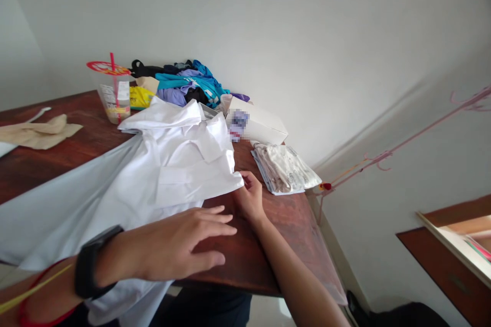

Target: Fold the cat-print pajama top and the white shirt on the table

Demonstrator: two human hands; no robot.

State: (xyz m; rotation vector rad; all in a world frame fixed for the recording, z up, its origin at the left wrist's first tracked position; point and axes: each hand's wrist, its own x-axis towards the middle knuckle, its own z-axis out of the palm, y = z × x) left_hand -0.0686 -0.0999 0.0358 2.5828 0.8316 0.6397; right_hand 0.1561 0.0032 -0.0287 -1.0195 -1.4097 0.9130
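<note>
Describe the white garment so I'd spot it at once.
On the dark wooden table, find the white box. Left of it in the picture lies the white garment, one corner held by the right hand. Plain and loosely spread, it differs from the folded, patterned cloth nearby.

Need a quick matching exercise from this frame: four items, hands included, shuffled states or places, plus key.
Column 1
1. Left hand
2. Right hand
3. Plastic cup
4. Cloth stack

Column 2
A. Holding a red straw
B. Folded, near the white box
C. Fingers apart, black band on the wrist
D. Fingers at the corner of the white garment

Right pairs: 1-C, 2-D, 3-A, 4-B
</note>
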